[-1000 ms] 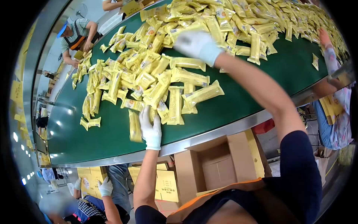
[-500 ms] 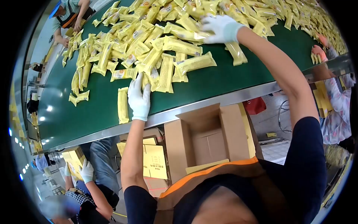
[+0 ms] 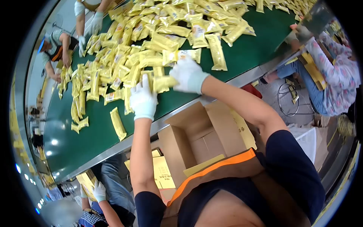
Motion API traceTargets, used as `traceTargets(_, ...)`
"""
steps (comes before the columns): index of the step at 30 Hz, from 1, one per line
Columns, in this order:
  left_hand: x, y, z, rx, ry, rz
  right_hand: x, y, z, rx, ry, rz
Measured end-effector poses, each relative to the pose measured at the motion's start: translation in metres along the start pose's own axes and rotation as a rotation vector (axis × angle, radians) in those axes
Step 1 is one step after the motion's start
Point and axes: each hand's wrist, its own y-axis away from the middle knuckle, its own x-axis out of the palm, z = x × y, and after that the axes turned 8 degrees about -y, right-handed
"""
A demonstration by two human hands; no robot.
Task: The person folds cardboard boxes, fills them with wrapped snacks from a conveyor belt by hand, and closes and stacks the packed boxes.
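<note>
My left hand (image 3: 143, 99), in a white glove, rests on the near side of the pile of yellow packets (image 3: 126, 62), its fingers touching packets. My right hand (image 3: 188, 75), also gloved, is just to the right, closed on a yellow packet (image 3: 165, 82) that points toward my left hand. A white-and-yellow packet (image 3: 181, 56) lies just beyond my right hand. One loose packet (image 3: 118, 124) lies alone on the green belt (image 3: 87, 145), left of my left wrist.
An open cardboard box (image 3: 204, 142) stands below the belt's metal edge (image 3: 242, 81). Flat yellow cartons (image 3: 162, 172) lie left of it. Co-workers are at the upper left, lower left and right. A round metal stool frame (image 3: 288, 99) is at the right.
My right hand has come back from the far packets toward my left hand. The view has shifted, and a co-worker's gloved hands now show at the top left.
</note>
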Motion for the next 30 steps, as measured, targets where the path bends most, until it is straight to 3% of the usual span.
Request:
traceTargets(1,-0.008,0.004,0.000,-0.016,-0.024,0.092,0.007,0.014,-0.001,-0.081,-0.091,-0.015)
traceTargets(3,-0.008,0.014,0.011,0.046,-0.042,0.047,-0.004,0.041,-0.004,-0.039,-0.276,-0.009)
traceTargets(5,-0.014,0.018,0.013,0.067,-0.072,0.123,-0.035,0.069,-0.013,0.284,-0.523,-0.179)
traceTargets(7,-0.004,0.022,0.017,0.043,0.018,0.040,-0.049,0.077,-0.041,0.580,-0.389,-0.405)
traceTargets(9,0.002,0.025,0.015,-0.018,0.149,-0.036,-0.044,0.079,-0.085,0.745,-0.379,-0.380)
traceTargets(13,0.012,0.019,0.007,-0.114,0.551,-0.278,-0.034,0.067,-0.100,0.755,-0.280,-0.089)
traceTargets(15,0.022,0.002,0.000,-0.193,0.873,-0.287,-0.038,0.059,-0.102,0.680,-0.251,0.030)
traceTargets(17,0.037,-0.019,-0.012,-0.082,0.786,-0.255,-0.050,0.046,-0.103,0.559,-0.199,0.158)
traceTargets(18,0.010,-0.028,-0.028,-0.144,0.575,-0.010,-0.062,0.047,-0.099,0.523,-0.154,0.252)
traceTargets(21,-0.025,-0.048,-0.068,-0.296,0.308,0.293,-0.064,0.063,-0.100,0.468,-0.038,0.236)
traceTargets(23,0.007,-0.054,-0.060,-0.218,0.451,0.169,-0.067,0.074,-0.097,0.486,-0.114,0.190)
traceTargets(25,0.024,-0.060,-0.044,-0.111,0.637,0.150,-0.052,0.073,-0.108,0.674,-0.307,0.082)
traceTargets(27,-0.017,-0.048,-0.027,-0.116,0.570,0.375,-0.056,0.079,-0.116,0.725,-0.510,0.030)
traceTargets(29,-0.018,-0.022,-0.004,0.023,0.410,0.224,-0.052,0.084,-0.120,0.760,-0.568,-0.068)
traceTargets(30,-0.023,-0.013,-0.001,0.034,0.334,0.249,-0.048,0.085,-0.116,0.767,-0.551,-0.102)
